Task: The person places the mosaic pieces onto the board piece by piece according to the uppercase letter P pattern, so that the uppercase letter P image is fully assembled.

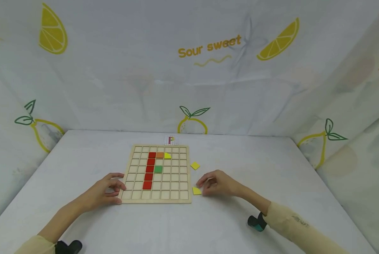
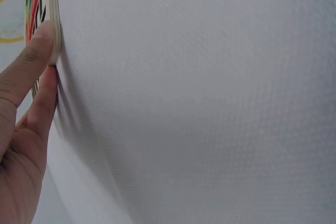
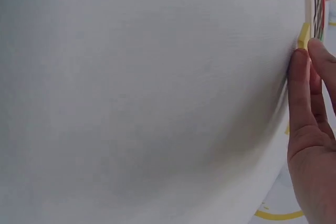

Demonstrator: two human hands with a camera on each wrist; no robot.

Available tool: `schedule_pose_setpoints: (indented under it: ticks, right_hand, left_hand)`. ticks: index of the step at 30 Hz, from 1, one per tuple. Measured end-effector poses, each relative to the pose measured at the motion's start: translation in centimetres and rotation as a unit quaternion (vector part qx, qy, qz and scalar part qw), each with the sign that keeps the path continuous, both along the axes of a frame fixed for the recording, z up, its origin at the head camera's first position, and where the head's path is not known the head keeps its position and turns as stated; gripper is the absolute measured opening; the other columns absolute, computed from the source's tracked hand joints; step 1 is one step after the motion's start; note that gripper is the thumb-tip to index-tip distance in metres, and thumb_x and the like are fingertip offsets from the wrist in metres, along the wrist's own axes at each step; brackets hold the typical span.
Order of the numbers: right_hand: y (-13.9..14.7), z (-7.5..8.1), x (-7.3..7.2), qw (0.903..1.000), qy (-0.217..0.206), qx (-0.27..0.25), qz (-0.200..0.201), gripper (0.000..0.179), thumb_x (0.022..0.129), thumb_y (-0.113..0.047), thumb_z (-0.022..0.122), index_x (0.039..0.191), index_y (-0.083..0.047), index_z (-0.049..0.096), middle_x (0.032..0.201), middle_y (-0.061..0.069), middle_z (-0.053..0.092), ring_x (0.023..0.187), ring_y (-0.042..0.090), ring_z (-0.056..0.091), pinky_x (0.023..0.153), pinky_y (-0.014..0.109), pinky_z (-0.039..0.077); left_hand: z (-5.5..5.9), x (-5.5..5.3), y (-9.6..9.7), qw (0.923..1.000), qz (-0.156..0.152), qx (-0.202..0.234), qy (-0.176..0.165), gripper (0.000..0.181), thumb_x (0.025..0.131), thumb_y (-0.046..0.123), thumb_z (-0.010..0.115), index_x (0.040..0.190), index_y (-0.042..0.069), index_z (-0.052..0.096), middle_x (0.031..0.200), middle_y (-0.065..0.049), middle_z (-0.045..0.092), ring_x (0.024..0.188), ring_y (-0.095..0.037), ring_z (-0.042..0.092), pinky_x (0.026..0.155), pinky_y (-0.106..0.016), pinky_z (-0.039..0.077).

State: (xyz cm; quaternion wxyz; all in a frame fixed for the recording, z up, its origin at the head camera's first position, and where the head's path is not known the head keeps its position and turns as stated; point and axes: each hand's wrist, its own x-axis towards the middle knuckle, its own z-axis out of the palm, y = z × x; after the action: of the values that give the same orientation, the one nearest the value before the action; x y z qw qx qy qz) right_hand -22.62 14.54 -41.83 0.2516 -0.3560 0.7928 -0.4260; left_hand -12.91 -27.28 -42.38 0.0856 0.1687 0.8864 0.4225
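Observation:
A wooden grid board (image 1: 173,201) lies flat on the table with five red squares (image 1: 149,168) in a column. Beside that column sit an orange square (image 1: 160,155), a green square (image 1: 158,169) and a yellow piece (image 1: 167,156) with a rounded side. My left hand (image 1: 105,190) holds the board's near left corner, its fingertips and thumb against the edge. Right of the board, my right hand (image 1: 219,183) has thumb and forefinger at the corner of a yellow tile (image 1: 196,191), seemingly pinching it. The right wrist view shows this tile (image 3: 303,35) beside the fingertips, partly hidden.
Another yellow tile (image 1: 195,165) lies turned at an angle right of the board. A small pattern card (image 1: 171,140) rests just behind the board. White cloth covers the table (image 1: 249,155), and a lemon-print curtain (image 1: 138,88) hangs behind it.

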Motion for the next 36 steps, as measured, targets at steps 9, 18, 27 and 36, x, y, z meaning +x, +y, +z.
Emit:
schedule_pose_setpoints:
  ticks: [9, 18, 27, 36]
  right_hand:
    - [-0.6, -1.0, -0.8, 0.9981, 0.051, -0.011, 0.034, 0.029, 0.078, -0.006, 0.079, 0.105, -0.001, 0.071, 0.102, 0.008, 0.068, 0.075, 0.011, 0.063, 0.070, 0.024, 0.057]
    - [-0.9, -1.3, -0.6, 0.9973, 0.067, -0.005, 0.030, 0.030, 0.076, -0.011, 0.081, 0.104, -0.005, 0.072, 0.101, 0.005, 0.066, 0.070, 0.007, 0.056, 0.061, 0.018, 0.052]
    - [-0.5, -1.0, 0.1, 0.9973, 0.073, 0.003, -0.006, 0.029, 0.075, -0.013, 0.083, 0.100, -0.005, 0.069, 0.094, 0.003, 0.068, 0.071, 0.008, 0.061, 0.065, 0.021, 0.053]
    - [-0.6, -0.4, 1.5, 0.9929, -0.005, -0.011, -0.118, 0.030, 0.075, -0.010, 0.082, 0.101, -0.002, 0.069, 0.089, 0.006, 0.067, 0.076, 0.015, 0.063, 0.071, 0.019, 0.053]
  left_hand:
    - [-0.1, -0.2, -0.2, 1.0000, 0.001, 0.009, -0.002, 0.051, 0.076, 0.009, 0.080, 0.117, -0.010, 0.056, 0.126, -0.021, 0.046, 0.091, -0.005, 0.048, 0.083, -0.024, 0.055]
    - [0.0, -0.3, -0.1, 0.9999, 0.002, 0.011, -0.008, 0.053, 0.076, 0.009, 0.080, 0.118, -0.011, 0.055, 0.125, -0.020, 0.047, 0.091, -0.005, 0.047, 0.082, -0.024, 0.055]
    - [0.0, -0.1, -0.1, 1.0000, 0.000, 0.005, -0.005, 0.044, 0.076, 0.009, 0.080, 0.112, -0.007, 0.060, 0.129, -0.022, 0.044, 0.091, -0.005, 0.048, 0.082, -0.025, 0.056]
    - [0.1, -0.2, -0.1, 0.9999, 0.002, 0.010, -0.010, 0.063, 0.076, 0.009, 0.080, 0.125, -0.013, 0.048, 0.118, -0.016, 0.052, 0.092, -0.006, 0.049, 0.082, -0.025, 0.056]
